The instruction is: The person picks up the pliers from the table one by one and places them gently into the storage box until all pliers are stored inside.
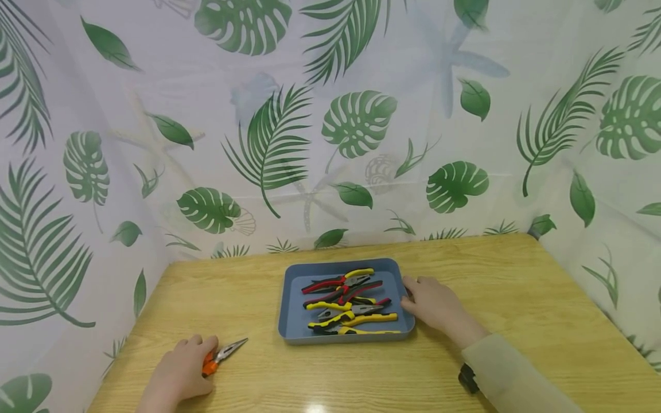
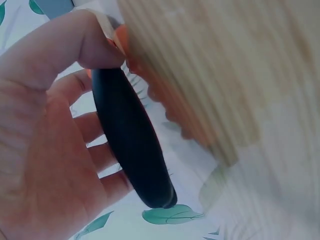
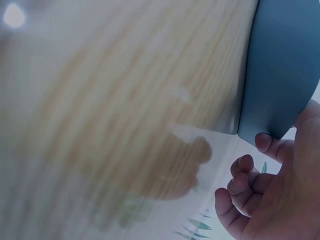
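At the front left, my left hand (image 1: 181, 367) holds a pair of needle-nose pliers (image 1: 222, 357) with orange and black handles. Their slim metal nose points right and away from me, low over the table. In the left wrist view, thumb and fingers are around the black handle (image 2: 127, 137). My right hand (image 1: 436, 301) grips the right edge of a blue-grey tray (image 1: 294, 332), its thumb overlapping the rim. The right wrist view shows one fingertip against the tray's outer wall (image 3: 280, 65), with the other fingers loosely curled below.
Inside the tray lie several pliers, some with red and black handles (image 1: 322, 285), others with yellow and black ones (image 1: 372, 319). The wooden table (image 1: 330, 378) ends at a white leaf-patterned curtain (image 1: 310, 229) behind and at the sides.
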Demonstrator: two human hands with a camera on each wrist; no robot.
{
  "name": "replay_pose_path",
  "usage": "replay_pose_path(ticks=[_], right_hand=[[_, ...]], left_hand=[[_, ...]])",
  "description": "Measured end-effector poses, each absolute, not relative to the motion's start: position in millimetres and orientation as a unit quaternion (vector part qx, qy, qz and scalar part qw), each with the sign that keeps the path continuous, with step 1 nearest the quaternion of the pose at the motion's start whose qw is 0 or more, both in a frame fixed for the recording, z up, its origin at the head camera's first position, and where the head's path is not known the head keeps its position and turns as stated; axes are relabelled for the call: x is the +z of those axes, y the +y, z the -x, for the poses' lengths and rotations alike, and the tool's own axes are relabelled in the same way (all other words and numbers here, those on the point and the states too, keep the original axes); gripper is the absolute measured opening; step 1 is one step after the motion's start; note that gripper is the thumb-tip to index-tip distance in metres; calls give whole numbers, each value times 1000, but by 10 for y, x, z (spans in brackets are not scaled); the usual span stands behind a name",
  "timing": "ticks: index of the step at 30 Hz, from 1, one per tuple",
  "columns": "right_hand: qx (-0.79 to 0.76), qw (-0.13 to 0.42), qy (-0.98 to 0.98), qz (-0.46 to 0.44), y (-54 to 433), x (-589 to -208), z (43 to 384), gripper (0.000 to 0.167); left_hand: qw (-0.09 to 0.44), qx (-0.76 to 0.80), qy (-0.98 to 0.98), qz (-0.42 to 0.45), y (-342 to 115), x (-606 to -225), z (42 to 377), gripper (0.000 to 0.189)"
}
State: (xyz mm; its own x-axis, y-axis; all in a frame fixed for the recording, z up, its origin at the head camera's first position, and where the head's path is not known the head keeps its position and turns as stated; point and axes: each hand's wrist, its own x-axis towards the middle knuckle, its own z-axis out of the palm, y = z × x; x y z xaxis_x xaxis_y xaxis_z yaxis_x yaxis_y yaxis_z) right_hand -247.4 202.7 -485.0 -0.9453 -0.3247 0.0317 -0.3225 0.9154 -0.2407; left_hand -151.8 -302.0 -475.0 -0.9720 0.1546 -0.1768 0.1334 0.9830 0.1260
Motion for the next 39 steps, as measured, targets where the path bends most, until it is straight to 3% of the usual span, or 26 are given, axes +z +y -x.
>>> replay_pose_path(ticks=[13, 21, 31, 39], right_hand=[[-122, 7, 979, 165, 2017, -4800, 2462, 15], [-123, 8, 978, 165, 2025, -4793, 2471, 17], [-127, 11, 978, 168, 2018, -4807, 2467, 12], [-127, 8, 978, 167, 2026, -4819, 2471, 13]], left_hand=[[78, 55, 991, -99, -3042, -4698, 1508, 52], [21, 60, 988, -141, -3028, -4650, 1512, 45], [30, 62, 987, -148, -2974, -4480, 1587, 48], [-23, 52, 981, -187, -2946, -4401, 1633, 45]])
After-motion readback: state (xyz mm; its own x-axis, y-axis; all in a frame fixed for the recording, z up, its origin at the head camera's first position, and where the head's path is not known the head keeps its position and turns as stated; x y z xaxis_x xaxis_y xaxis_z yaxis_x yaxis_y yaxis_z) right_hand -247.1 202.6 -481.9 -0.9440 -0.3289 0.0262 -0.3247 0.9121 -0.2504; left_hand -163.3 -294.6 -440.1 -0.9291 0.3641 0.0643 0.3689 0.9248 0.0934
